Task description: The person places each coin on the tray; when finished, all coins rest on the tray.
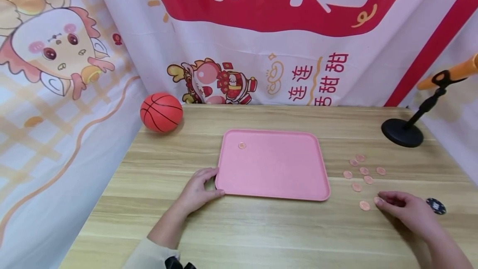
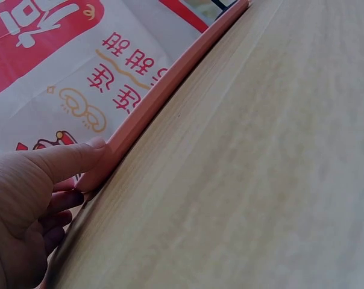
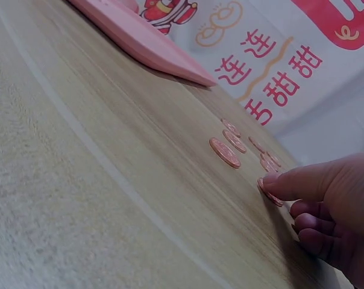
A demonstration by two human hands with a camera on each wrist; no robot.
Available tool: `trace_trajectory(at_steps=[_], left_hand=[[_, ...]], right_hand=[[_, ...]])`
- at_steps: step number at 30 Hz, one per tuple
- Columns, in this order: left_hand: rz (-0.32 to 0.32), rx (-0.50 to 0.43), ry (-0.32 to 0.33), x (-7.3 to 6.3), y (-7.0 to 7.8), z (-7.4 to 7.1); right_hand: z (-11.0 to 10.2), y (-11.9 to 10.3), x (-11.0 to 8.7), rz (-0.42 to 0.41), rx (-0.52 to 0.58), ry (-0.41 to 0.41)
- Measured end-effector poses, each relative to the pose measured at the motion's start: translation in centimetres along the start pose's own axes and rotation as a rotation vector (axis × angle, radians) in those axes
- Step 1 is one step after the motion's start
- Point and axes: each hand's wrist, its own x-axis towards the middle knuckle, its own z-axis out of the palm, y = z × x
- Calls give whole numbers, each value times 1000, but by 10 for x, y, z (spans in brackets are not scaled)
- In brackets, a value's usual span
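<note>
A pink tray (image 1: 272, 165) lies on the wooden table with one coin (image 1: 242, 145) near its far left corner. My left hand (image 1: 199, 192) holds the tray's near left corner, thumb on the front rim and fingers at the left side; the left wrist view shows the thumb (image 2: 67, 159) on the rim. To the right of the tray, my right hand (image 1: 407, 211) pinches a copper-coloured coin (image 1: 378, 201) at the thumb and fingertips, low over the table. Another coin (image 1: 364, 206) lies just left of it, and several more coins (image 1: 364, 171) are scattered farther back.
A black poker chip (image 1: 435, 206) lies right of my right hand. At the back right stands a black round-based stand (image 1: 402, 133) bearing an orange tube (image 1: 461, 69). A red basketball (image 1: 162, 112) sits at the back left. Printed cloth (image 1: 254, 40) hangs behind the table.
</note>
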Motion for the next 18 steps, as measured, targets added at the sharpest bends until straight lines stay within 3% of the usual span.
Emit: trace_trajectory(at_steps=[9,18], left_hand=[[-1,-1,6,-1,0,0],[6,-9,9,-2,3,-1]], right_hand=[[-2,-3,5,-21,-52,-16],[-2,-4,4,-8,11,-11]])
